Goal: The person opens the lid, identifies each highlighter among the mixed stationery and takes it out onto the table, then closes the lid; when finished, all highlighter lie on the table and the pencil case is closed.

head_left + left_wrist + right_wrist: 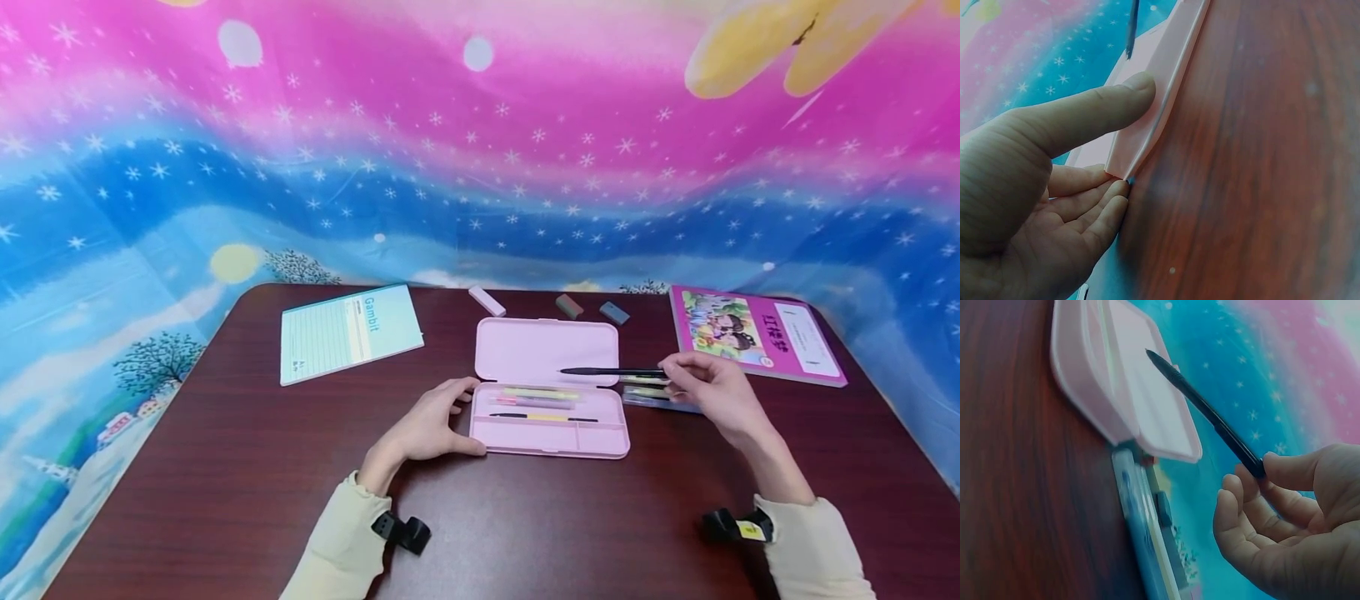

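Observation:
A pink pencil case (525,435) lies open on the table, its lid (546,346) folded back. My left hand (429,423) holds the case by its left end, with the thumb at the near corner and the fingers at the far one. Between thumb and fingertips, my right hand (716,396) pinches a black pen (607,372) by one end. Its tip points left, over the lid in the head view. Inside the case lie a yellow pen (543,393), a grey-and-pink pen (532,402) and a black-and-yellow pen (546,417).
Several more pens (647,393) lie right of the case, partly behind my right hand. Behind the lid are a pale pink eraser (487,301), a red-green eraser (569,306) and a blue-grey one (615,313). A light green notebook (322,337) lies left, a pink book (783,337) right.

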The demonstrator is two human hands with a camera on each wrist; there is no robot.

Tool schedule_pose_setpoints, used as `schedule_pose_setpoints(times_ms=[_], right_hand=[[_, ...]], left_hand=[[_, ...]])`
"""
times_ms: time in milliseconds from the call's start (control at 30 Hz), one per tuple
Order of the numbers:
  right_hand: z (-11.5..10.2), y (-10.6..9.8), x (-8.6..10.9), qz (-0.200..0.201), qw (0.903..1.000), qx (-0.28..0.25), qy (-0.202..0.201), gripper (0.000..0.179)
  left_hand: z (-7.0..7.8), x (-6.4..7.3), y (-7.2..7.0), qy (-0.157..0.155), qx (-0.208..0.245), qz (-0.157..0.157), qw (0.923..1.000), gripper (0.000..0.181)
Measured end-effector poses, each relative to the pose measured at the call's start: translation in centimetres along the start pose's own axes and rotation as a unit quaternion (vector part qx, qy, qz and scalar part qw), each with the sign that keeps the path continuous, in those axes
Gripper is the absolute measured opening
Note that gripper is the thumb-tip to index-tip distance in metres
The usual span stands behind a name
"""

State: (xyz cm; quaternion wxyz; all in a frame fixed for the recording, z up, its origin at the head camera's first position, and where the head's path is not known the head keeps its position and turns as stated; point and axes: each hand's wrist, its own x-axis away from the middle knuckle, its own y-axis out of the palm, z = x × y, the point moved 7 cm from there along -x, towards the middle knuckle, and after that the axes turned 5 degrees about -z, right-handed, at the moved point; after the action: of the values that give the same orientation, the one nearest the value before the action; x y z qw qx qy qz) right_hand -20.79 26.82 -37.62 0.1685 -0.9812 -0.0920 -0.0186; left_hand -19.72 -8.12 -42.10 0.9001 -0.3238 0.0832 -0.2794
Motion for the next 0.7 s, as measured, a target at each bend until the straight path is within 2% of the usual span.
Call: schedule_pose_setpoints(times_ms=[200,700], right_hand=[[1.0,-1.8,1.4,0.029,0.9988,0.040,-0.002,0.039],[5.3,-6.2,4.8,0.031,0.9984,0.006,0.048,0.019]], left_hand=[[-0.2,0.0,0.1,-0.004,-0.005,0.001,1.0000,0.081],[-0.1,0.0,0.0,0.004,0.000,0.002,1.0000,0.079]])
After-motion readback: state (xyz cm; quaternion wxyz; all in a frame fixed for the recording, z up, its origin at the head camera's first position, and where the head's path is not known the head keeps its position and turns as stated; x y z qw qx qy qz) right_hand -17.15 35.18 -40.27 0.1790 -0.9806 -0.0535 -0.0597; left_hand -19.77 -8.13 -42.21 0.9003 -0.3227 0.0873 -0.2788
